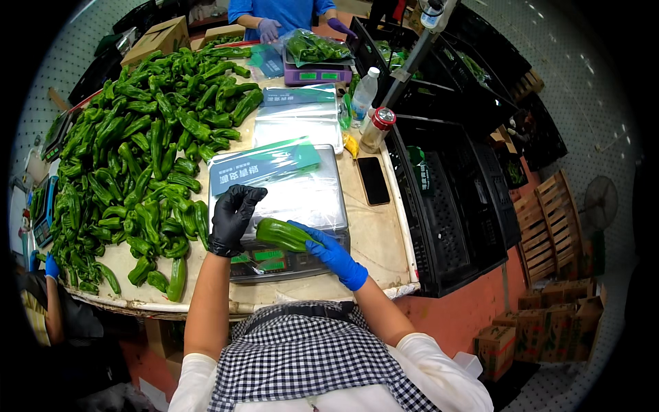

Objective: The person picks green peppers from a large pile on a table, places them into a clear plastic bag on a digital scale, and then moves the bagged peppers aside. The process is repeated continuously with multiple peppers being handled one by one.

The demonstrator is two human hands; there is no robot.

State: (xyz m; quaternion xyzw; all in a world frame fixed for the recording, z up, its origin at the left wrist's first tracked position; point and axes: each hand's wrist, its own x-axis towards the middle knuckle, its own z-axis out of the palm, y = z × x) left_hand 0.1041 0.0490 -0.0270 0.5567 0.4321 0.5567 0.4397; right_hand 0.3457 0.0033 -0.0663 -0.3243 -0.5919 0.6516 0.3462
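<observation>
My right hand (337, 257), in a blue glove, grips a large green pepper (282, 235) by one end. The pepper is held over the near edge of a digital scale (309, 273) with lit green displays. My left hand (234, 219) wears a black glove. Its fingers are curled in, thumb and fingertips close together, and nothing shows between them. It hovers over the left side of the scale's metal pan (324, 201). On the pan lies a clear plastic bag with a blue-green printed band (265, 167); the band bears writing.
A pile of green peppers (149, 139) covers the table's left side. A phone (373, 180), a red-lidded jar (378, 129) and a water bottle (364, 98) stand or lie right. Black crates (453, 206) adjoin the table. Opposite, a gloved person stands by a purple scale (316, 76); another person's hand (51, 266) is left.
</observation>
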